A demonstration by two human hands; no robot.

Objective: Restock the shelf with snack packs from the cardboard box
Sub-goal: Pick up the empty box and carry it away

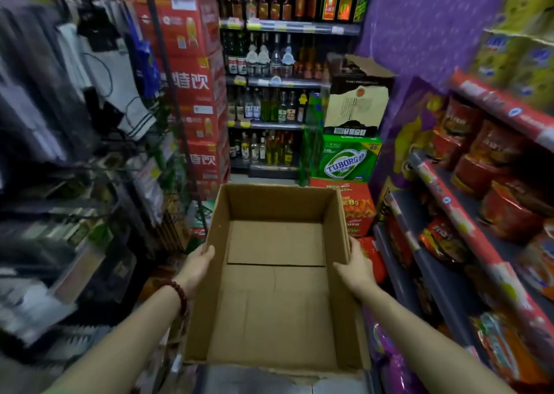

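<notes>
An open brown cardboard box (275, 297) is held in front of me in the aisle, and its inside shows only bare cardboard. My left hand (196, 269) grips the box's left wall, a red bead bracelet on that wrist. My right hand (358, 269) grips the right wall. To the right stands the grey shelf (440, 276) with red price strips, carrying red and orange snack packs (443, 240) and red tubs (497, 165) on several tiers.
Straight ahead is a shelf of bottles (269, 105). Stacked red cartons (195, 87) rise at the left of it. A green Tuborg case (344, 159) and other boxes pile up at the right. A blurred rack (75, 168) of goods lines the left side.
</notes>
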